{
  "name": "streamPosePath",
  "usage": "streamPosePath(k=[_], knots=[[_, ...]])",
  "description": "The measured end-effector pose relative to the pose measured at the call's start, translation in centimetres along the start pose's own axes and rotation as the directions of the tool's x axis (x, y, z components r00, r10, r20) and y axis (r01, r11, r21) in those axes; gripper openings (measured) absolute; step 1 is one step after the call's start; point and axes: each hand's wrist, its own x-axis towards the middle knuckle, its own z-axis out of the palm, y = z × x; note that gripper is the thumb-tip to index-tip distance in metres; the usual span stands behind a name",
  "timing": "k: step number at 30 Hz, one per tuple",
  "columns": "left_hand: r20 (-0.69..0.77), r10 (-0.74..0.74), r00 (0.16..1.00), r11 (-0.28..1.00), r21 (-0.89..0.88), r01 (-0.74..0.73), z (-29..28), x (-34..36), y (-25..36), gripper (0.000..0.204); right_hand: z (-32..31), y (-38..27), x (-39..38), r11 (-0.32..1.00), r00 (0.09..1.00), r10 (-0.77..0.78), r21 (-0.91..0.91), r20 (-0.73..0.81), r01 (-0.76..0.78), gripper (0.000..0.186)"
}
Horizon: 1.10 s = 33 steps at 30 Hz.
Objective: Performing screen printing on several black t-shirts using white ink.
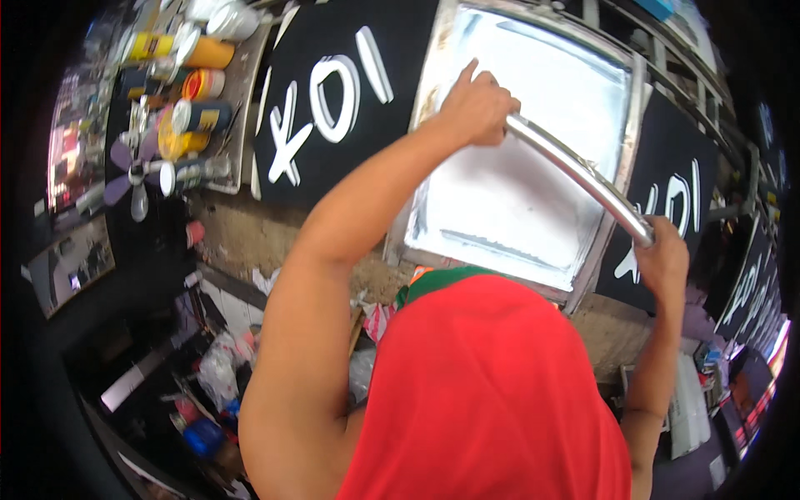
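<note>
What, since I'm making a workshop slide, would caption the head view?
Left hand and right hand hold a metal bar over a white framed screen, between black lettered panels.

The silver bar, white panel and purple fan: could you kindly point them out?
Silver bar (578,170): head view, mid-length.
White panel (521,173): head view, bare middle surface.
Purple fan (137,175): head view, central hub.
</note>
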Motion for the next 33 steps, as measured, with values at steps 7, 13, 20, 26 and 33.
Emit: streamPosePath(k=[7,13,20,26,33], knots=[[-0.230,0.155,0.961,0.978,0.169,-0.118,4.2,12.0,-7.3,0.044,6.7,-4.0,3.2,0.993,0.989,0.075,0.102,-0.129,-0.062,0.036],[-0.042,-0.092,0.995,0.971,0.218,0.099,1.7,7.3,-8.7,0.040,6.9,-1.1,12.3,0.994,0.956,-0.070,0.060,-0.283,0.091,0.032],[-0.081,-0.228,0.970,0.950,0.200,0.239,-0.1,12.7,-12.8,0.047,5.5,1.8,29.4,0.987,0.983,-0.151,-0.065,-0.108,0.145,0.031],[-0.068,-0.270,0.960,0.936,0.216,0.279,1.7,9.7,-11.0,0.042,7.1,1.0,26.9,0.996,0.994,-0.082,-0.052,-0.078,0.079,0.042],[0.136,-0.183,0.974,0.983,0.000,0.185,6.1,-16.7,2.0,0.059,15.4,-0.3,-2.6,0.984,0.984,-0.175,0.022,0.035,0.175,0.047]])
